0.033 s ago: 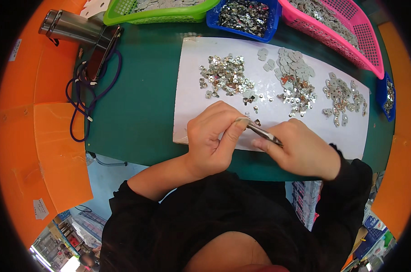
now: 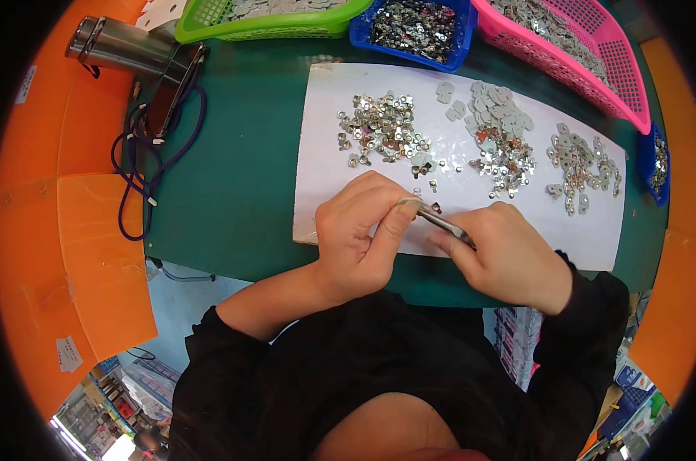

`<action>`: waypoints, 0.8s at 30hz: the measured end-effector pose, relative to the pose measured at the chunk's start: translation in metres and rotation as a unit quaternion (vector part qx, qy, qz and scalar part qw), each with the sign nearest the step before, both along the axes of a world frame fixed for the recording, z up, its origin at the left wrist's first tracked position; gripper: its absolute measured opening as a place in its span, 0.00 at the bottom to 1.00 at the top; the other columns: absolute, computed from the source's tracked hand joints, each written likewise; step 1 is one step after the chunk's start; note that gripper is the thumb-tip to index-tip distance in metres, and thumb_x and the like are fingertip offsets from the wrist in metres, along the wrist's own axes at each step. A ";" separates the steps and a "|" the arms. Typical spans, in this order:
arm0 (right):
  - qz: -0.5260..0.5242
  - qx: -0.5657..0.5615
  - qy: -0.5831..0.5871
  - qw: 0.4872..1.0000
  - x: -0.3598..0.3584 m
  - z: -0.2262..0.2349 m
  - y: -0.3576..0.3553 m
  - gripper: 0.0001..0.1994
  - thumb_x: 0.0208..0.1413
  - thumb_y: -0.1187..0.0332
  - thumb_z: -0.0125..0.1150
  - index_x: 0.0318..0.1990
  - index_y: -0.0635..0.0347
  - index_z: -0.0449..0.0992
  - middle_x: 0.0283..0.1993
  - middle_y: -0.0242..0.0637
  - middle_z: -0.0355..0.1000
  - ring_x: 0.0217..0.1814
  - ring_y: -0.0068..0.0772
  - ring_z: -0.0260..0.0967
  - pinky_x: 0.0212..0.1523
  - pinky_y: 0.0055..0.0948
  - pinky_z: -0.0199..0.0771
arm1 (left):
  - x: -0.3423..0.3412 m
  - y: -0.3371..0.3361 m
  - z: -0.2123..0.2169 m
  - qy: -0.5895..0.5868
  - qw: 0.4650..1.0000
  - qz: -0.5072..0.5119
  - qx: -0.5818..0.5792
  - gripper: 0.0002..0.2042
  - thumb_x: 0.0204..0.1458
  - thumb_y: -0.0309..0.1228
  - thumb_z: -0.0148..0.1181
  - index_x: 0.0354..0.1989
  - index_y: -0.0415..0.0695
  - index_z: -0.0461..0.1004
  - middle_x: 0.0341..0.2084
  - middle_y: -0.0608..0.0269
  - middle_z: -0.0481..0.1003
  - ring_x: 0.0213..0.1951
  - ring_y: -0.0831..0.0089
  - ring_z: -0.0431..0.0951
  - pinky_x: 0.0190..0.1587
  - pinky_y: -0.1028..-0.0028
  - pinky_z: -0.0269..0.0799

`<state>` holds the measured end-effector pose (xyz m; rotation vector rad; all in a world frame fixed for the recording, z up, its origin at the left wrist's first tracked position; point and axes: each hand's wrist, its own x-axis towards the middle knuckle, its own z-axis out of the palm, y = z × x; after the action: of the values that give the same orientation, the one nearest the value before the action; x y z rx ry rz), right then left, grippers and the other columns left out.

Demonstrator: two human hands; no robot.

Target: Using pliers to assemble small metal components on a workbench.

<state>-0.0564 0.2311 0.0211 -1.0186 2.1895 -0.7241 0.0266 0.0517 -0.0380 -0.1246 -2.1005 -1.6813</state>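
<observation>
My left hand [image 2: 367,234] is closed over the near edge of the white board [image 2: 313,184]. Its thumb and forefinger pinch a small pale flat piece [image 2: 409,201], mostly covered by the fingers. In my right hand [image 2: 509,250] is a slim silver metal tool [image 2: 439,221], whose kind I cannot make out. Its tip meets the pinched piece at the left fingertips. Just beyond the hands, a few loose small metal parts [image 2: 433,186] lie on the board. A pile of shiny metal clips [image 2: 382,127] lies farther off.
Grey flat pieces [image 2: 498,107] and metal parts [image 2: 505,161] form another pile; a mixed pile [image 2: 582,165] sits at right. Along the far edge stand a green basket [image 2: 279,31], blue tray [image 2: 462,50] and pink basket [image 2: 594,88]. A steel cylinder [image 2: 125,48] and dark cord [image 2: 202,115] are at left.
My right hand and the metal tool have shifted very slightly left, the wrist a little lower. My left hand keeps its pinch in nearly the same place.
</observation>
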 end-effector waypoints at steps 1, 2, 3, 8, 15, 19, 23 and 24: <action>0.001 0.000 0.000 1.000 0.005 -0.001 -0.001 0.13 0.58 0.65 0.59 0.24 0.63 0.73 0.19 0.50 0.70 0.23 0.56 0.69 0.28 0.46 0.69 | -0.001 0.000 0.000 0.000 1.000 0.001 0.000 0.02 0.54 0.19 0.59 0.30 0.35 0.77 0.23 0.57 0.75 0.24 0.67 0.72 0.28 0.73 0.67; -0.029 0.001 0.059 0.998 0.010 -0.002 -0.002 0.12 0.57 0.67 0.59 0.24 0.64 0.71 0.19 0.49 0.68 0.23 0.55 0.68 0.27 0.45 0.67 | -0.002 0.000 -0.001 0.001 1.000 0.007 -0.004 0.03 0.55 0.19 0.59 0.30 0.35 0.77 0.23 0.58 0.75 0.24 0.68 0.72 0.28 0.74 0.67; -0.059 0.002 0.118 0.991 0.013 -0.002 -0.002 0.11 0.56 0.69 0.60 0.25 0.64 0.69 0.18 0.49 0.66 0.22 0.55 0.67 0.26 0.45 0.64 | -0.003 0.000 -0.001 0.003 1.000 0.012 -0.008 0.03 0.56 0.19 0.58 0.30 0.35 0.77 0.23 0.58 0.75 0.25 0.69 0.72 0.28 0.74 0.66; -0.076 -0.026 0.194 0.978 0.011 0.011 0.001 0.09 0.53 0.70 0.61 0.26 0.63 0.70 0.21 0.47 0.69 0.24 0.54 0.69 0.26 0.45 0.66 | -0.004 -0.001 0.004 -0.006 0.999 -0.013 0.051 0.07 0.60 0.22 0.56 0.30 0.35 0.76 0.24 0.61 0.73 0.26 0.74 0.70 0.29 0.75 0.65; -0.048 -0.012 0.062 0.997 0.003 0.010 0.004 0.08 0.56 0.70 0.58 0.28 0.64 0.71 0.22 0.49 0.68 0.24 0.56 0.68 0.26 0.44 0.64 | -0.003 0.001 0.000 -0.032 0.993 -0.065 0.089 0.10 0.62 0.26 0.54 0.29 0.36 0.75 0.24 0.62 0.72 0.26 0.75 0.68 0.29 0.76 0.63; -0.045 -0.006 0.057 0.997 0.003 0.011 0.001 0.09 0.57 0.68 0.58 0.28 0.64 0.72 0.22 0.50 0.68 0.24 0.56 0.68 0.26 0.45 0.64 | -0.003 0.000 0.002 -0.029 0.994 -0.064 0.081 0.09 0.62 0.25 0.54 0.29 0.36 0.75 0.24 0.62 0.72 0.26 0.75 0.68 0.29 0.76 0.63; -0.042 -0.002 0.074 0.996 0.003 0.008 -0.001 0.09 0.57 0.68 0.57 0.29 0.63 0.73 0.21 0.49 0.69 0.24 0.56 0.68 0.26 0.45 0.64 | -0.002 0.000 0.001 -0.032 0.997 -0.042 0.065 0.08 0.61 0.23 0.54 0.29 0.36 0.75 0.24 0.61 0.73 0.25 0.74 0.70 0.29 0.76 0.64; -0.045 -0.003 0.073 0.996 0.004 0.006 -0.002 0.08 0.58 0.68 0.57 0.29 0.63 0.74 0.21 0.49 0.69 0.24 0.56 0.68 0.26 0.45 0.65 | -0.002 0.001 0.001 -0.034 0.997 -0.033 0.067 0.08 0.61 0.23 0.54 0.29 0.36 0.75 0.24 0.61 0.73 0.26 0.73 0.70 0.29 0.76 0.65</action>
<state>-0.0529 0.2294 0.0272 -1.0108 2.3729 -0.7165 0.0250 0.0523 -0.0371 -0.0981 -2.0453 -1.8838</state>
